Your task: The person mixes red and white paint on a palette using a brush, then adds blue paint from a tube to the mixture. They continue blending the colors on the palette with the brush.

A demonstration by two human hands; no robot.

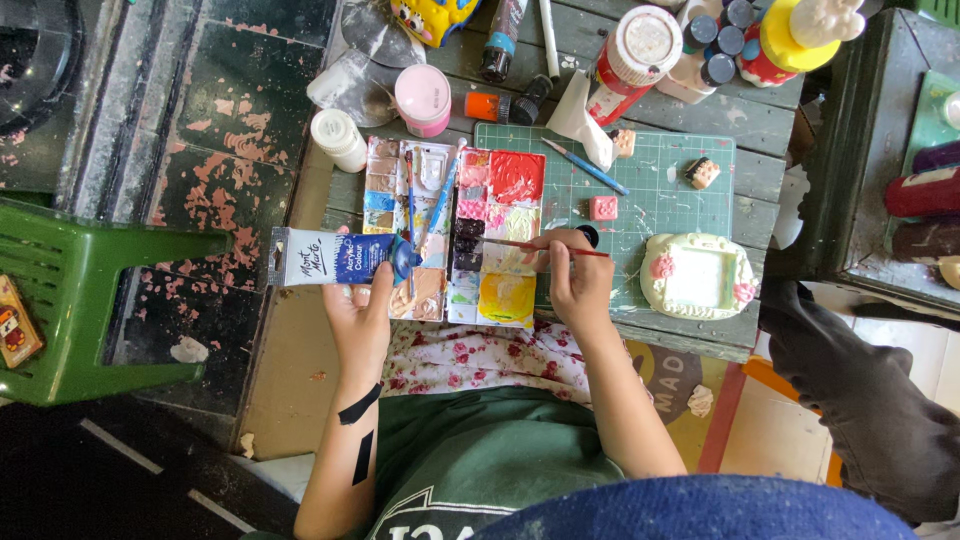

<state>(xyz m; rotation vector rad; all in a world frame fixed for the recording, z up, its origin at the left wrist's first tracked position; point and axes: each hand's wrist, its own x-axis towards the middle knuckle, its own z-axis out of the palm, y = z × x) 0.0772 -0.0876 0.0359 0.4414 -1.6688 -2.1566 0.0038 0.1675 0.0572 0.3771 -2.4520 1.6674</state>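
My left hand [362, 310] holds a blue and white paint tube [335, 257] lying sideways, its blue cap end at the left edge of the paint palette [455, 235]. My right hand [577, 278] grips a thin red-handled brush [535, 246], its tip over the dark and pale wells in the palette's middle. The palette holds red, pink, yellow, blue and skin-toned paints. Another blue brush [437, 205] rests across the palette.
A green cutting mat [655, 185] carries a white frame-shaped cast [697, 276], small pink pieces [603, 208] and a blue brush [587, 167]. Paint bottles and jars [423, 98] crowd the table's far side. A green plastic stool [75, 300] stands to my left.
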